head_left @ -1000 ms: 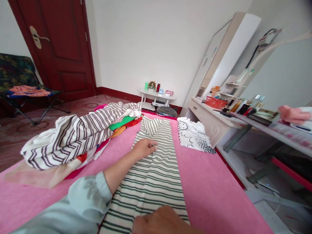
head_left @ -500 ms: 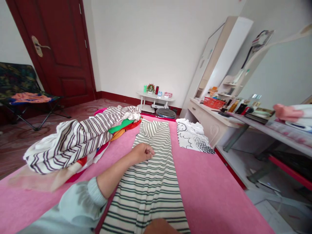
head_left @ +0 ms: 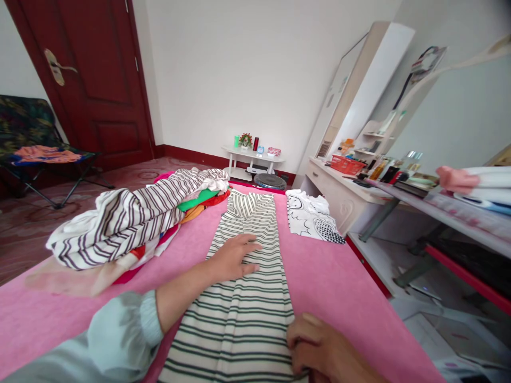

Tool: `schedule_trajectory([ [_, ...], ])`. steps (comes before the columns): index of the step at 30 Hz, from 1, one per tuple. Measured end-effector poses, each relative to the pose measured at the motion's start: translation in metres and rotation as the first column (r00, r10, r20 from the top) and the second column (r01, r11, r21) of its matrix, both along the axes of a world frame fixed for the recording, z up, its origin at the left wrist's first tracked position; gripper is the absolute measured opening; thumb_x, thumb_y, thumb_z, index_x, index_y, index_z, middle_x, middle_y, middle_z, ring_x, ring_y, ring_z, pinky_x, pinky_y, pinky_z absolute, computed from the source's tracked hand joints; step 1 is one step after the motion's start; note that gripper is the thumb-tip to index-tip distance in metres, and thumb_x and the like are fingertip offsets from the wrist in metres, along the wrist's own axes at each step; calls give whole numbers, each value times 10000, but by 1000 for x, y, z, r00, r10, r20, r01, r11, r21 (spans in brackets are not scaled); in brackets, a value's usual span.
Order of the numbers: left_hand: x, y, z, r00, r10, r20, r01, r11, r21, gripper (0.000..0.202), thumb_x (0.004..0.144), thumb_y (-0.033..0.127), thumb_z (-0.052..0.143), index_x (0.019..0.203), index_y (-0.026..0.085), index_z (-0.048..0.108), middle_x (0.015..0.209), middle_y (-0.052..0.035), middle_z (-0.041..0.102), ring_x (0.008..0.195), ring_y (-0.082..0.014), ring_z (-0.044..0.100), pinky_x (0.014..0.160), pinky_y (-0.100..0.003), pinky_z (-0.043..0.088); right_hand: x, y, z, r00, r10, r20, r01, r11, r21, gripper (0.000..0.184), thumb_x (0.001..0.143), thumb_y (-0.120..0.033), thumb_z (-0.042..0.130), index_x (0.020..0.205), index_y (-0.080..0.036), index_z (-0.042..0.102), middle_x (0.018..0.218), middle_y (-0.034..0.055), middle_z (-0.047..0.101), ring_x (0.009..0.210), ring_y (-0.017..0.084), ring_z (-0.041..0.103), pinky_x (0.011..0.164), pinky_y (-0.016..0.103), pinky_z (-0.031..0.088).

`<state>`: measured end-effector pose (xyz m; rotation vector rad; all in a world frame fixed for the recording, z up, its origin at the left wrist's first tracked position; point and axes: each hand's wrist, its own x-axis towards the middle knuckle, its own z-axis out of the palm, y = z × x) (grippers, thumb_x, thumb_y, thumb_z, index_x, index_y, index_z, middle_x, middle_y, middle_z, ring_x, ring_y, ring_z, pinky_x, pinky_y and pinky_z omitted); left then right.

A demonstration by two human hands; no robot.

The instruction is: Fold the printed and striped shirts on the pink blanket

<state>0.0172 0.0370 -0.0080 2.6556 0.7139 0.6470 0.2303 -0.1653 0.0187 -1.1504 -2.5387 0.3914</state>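
A long cream garment with dark green stripes (head_left: 239, 314) lies lengthwise on a pink bed cover (head_left: 343, 298), folded in at its sides. Across its middle rests my left hand (head_left: 235, 258), palm down, fingers apart. My right hand (head_left: 319, 346) is at the garment's near right edge, with curled fingers closed on the cloth; the fingertips are partly hidden. To the right lies a folded white cloth with black line drawings and a checked patch (head_left: 313, 215).
Piled at the left are several clothes, with a brown-striped white one (head_left: 131, 218) on top. A low white table (head_left: 253, 154) stands by the far wall. On the right are a dressing table (head_left: 339, 186) and a grey shelf edge (head_left: 439, 207). A folding chair (head_left: 43, 159) stands far left.
My left hand has opened from loosely curled fingers and lies flatter on the striped garment. My right hand has come up from the bottom edge to the garment's right side.
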Motion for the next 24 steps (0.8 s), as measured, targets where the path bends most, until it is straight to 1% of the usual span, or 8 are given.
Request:
schedule_trajectory([
  [3, -2, -6, 1, 996, -29, -86, 28, 1000, -8, 483, 855, 437, 553, 1301, 253, 530, 1439, -93, 403, 1331, -293, 340, 1095, -454, 285, 2, -8, -5, 1000, 18, 15, -19, 999, 48, 85, 857, -190, 553, 792, -232, 589, 870, -6, 637, 814, 116, 567, 680, 193, 425],
  [6, -21, -9, 7, 991, -100, -88, 92, 992, -89, 420, 873, 311, 535, 1289, 258, 543, 1426, -78, 426, 1301, -255, 400, 1082, -397, 325, 0, -13, 4, 998, -32, 60, 28, 998, 61, 107, 867, -187, 511, 850, -231, 607, 912, 17, 647, 835, 116, 586, 710, 192, 461],
  [11, -91, -18, 24, 985, -154, -84, 129, 960, -248, 420, 856, 138, 483, 1222, 307, 600, 1394, -21, 471, 1261, -211, 462, 1063, -336, 361, 9, -12, 22, 985, -75, 155, 58, 992, 110, 298, 896, -219, 505, 1181, -267, 578, 1244, 75, 598, 1152, 154, 546, 963, 261, 443],
  [14, -132, -37, 37, 973, -194, -125, 137, 921, -365, 414, 834, 149, 536, 1194, 338, 615, 1446, 0, 410, 1314, -230, 400, 1063, -357, 367, 17, -7, 17, 988, -28, 150, 15, 996, 85, 385, 909, -257, 515, 1289, -318, 507, 1351, 48, 531, 1259, 161, 466, 1047, 305, 382],
  [16, -147, -52, 42, 963, -225, -146, 149, 901, -407, 401, 798, 190, 617, 1167, 346, 632, 1477, 1, 364, 1334, -252, 367, 1056, -378, 376, 17, -1, 11, 992, 11, 128, -20, 997, 73, 420, 909, -284, 521, 1322, -340, 474, 1401, 40, 478, 1310, 174, 405, 1084, 347, 337],
  [19, -146, -70, 42, 959, -246, -138, 188, 922, -337, 342, 787, 248, 668, 1113, 351, 663, 1457, -4, 396, 1357, -269, 321, 1080, -419, 340, 10, 10, 1, 990, 74, 119, -81, 995, 60, 410, 924, -292, 492, 1328, -353, 467, 1423, 34, 449, 1344, 173, 349, 1110, 372, 280],
  [21, -136, -77, 38, 956, -277, -92, 247, 937, -248, 234, 833, 262, 625, 1045, 333, 692, 1354, -16, 519, 1347, -260, 334, 1109, -439, 284, 4, 17, -2, 991, 90, 101, -95, 994, 47, 357, 937, -274, 461, 1283, -346, 512, 1383, 31, 500, 1320, 152, 388, 1115, 361, 263],
  [24, -122, -85, 38, 940, -335, 61, 340, 915, -216, 180, 897, 275, 533, 978, 267, 693, 1099, -57, 672, 1167, -231, 530, 1061, -389, 354, -5, 20, 2, 999, 24, -28, -22, 998, 51, 286, 946, -266, 435, 1189, -301, 582, 1246, 45, 619, 1218, 140, 510, 1109, 359, 276],
])
